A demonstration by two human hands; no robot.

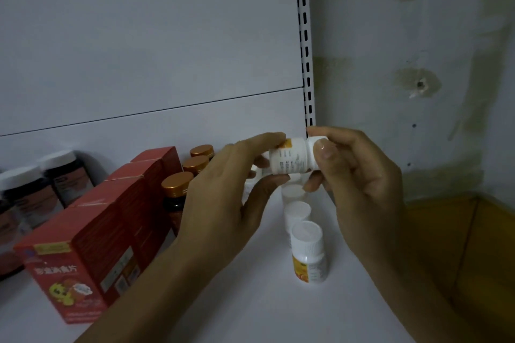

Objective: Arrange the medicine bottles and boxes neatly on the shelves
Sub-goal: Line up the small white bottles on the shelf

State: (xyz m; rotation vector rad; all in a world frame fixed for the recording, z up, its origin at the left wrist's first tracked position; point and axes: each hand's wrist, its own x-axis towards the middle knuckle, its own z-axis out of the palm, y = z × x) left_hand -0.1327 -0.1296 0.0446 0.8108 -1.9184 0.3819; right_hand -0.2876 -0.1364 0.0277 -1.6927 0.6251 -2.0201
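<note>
A small white medicine bottle [289, 157] with an orange-yellow label lies sideways in the air above the white shelf [250, 301]. My left hand [231, 195] pinches its base end between thumb and fingers. My right hand [354, 172] grips its white cap end. Below it a row of white-capped bottles [308, 252] like it runs from front to back on the shelf. Left of them stand amber bottles with gold caps [177, 189], then a row of red boxes [92, 248], then dark bottles with white caps [30, 192].
The white back panel [153, 50] and a slotted upright [305, 44] close the shelf at the rear and right. Past the upright is a stained wall, with an open cardboard box [471, 245] low on the right.
</note>
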